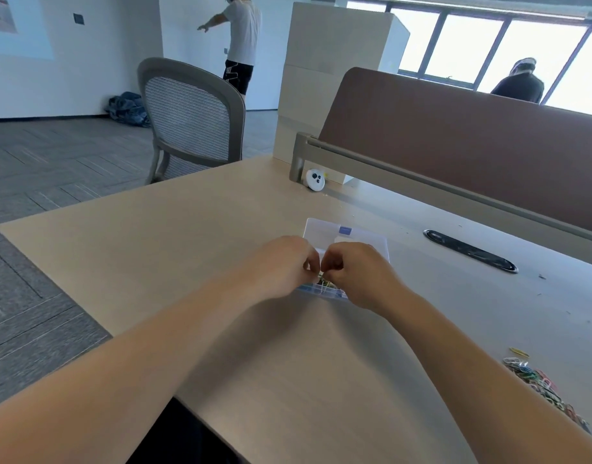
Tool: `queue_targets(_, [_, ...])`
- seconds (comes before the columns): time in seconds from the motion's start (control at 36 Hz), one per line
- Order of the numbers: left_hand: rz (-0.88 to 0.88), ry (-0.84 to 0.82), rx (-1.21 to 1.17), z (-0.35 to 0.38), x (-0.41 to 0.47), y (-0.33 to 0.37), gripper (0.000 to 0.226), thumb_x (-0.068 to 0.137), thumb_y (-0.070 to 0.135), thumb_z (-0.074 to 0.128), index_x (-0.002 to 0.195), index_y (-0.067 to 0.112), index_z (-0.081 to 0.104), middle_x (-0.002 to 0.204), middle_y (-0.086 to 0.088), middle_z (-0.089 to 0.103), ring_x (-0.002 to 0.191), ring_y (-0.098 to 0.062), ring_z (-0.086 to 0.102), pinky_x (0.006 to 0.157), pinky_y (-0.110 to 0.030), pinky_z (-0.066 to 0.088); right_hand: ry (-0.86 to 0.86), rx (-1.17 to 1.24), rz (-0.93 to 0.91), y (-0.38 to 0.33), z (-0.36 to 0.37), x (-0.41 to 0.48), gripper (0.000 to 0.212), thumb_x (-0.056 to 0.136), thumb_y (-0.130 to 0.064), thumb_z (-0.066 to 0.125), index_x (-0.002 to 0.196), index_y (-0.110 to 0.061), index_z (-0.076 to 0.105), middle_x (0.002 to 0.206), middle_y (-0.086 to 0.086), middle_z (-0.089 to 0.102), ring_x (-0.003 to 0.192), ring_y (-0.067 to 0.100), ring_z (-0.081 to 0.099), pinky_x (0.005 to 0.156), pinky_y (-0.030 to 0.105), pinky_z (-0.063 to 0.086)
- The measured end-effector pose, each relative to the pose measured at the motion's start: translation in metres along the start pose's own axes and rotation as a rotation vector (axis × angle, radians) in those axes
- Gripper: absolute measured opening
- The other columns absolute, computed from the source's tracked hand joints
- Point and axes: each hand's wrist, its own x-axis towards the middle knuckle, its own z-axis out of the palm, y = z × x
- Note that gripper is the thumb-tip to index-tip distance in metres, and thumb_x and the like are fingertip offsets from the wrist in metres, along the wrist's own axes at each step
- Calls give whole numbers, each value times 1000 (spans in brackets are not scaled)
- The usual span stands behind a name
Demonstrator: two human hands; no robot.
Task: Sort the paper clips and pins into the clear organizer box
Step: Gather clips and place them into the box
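The clear organizer box (pixel 324 233) lies open on the desk, its lid folded back away from me. My left hand (pixel 281 266) and my right hand (pixel 358 272) hover close together over the box's near compartments, fingers curled. Between their fingertips there seems to be a small thin pin or clip (pixel 320 272), too small to make out which hand holds it. A compartment with small metallic pieces (pixel 328 283) shows just below the fingers. A pile of coloured paper clips (pixel 539 383) lies at the desk's right edge, well apart from both hands.
A brown divider panel (pixel 472 135) runs along the desk's far side, with a black cable slot (pixel 470 251) and a small white round gadget (pixel 316 179) near it. A grey mesh chair (pixel 190 122) stands left of the desk. Two people are in the background.
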Motion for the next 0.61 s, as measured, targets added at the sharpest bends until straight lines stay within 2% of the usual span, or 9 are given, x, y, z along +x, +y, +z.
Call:
queue_targets(0.08, [-10,-5,1,0,2,-1,16,87,22,59,90,26,75,88,1,65,83,-19,59,65,-25,38,-13,-11,-3,-2,0,0,19,84,-12,64,78,-30,65,84,-6,64,79,14,59,67,28,48])
queue_targets(0.22, [-10,7,25,1,1,-1,16,88,21,59,90,27,73,85,6,57,84,-17,57,69,-26,42,-39,-59,12,0,-1,-1,18,84,-12,62,78,-28,67,84,-6,65,80,15,59,71,34,53])
queue_targets(0.33, [1,-2,34,1,2,0,18,87,17,57,90,24,73,93,3,65,87,-18,59,74,-30,49,-54,-67,21,2,-2,-1,17,84,-13,63,77,-28,67,84,-5,66,81,16,59,70,33,52])
queue_targets(0.42, [8,-17,42,1,3,0,18,86,16,57,90,24,74,88,6,63,86,-17,58,74,-29,48,-66,-55,18,2,-3,-1,17,83,-14,65,75,-29,66,83,-5,66,80,15,59,69,32,51])
queue_targets(0.5, [6,-18,43,0,3,0,18,86,18,58,88,25,73,82,9,56,82,-16,55,71,-27,45,-62,-52,9,2,-4,-2,13,85,-16,65,80,-27,70,85,-5,67,82,15,60,73,34,52])
queue_targets(0.61, [10,-14,48,1,3,-1,19,84,16,57,86,25,74,80,8,57,79,-16,54,72,-28,47,-10,-132,-33,1,-10,-2,13,90,-16,60,89,-22,72,90,-4,68,84,15,60,76,31,51])
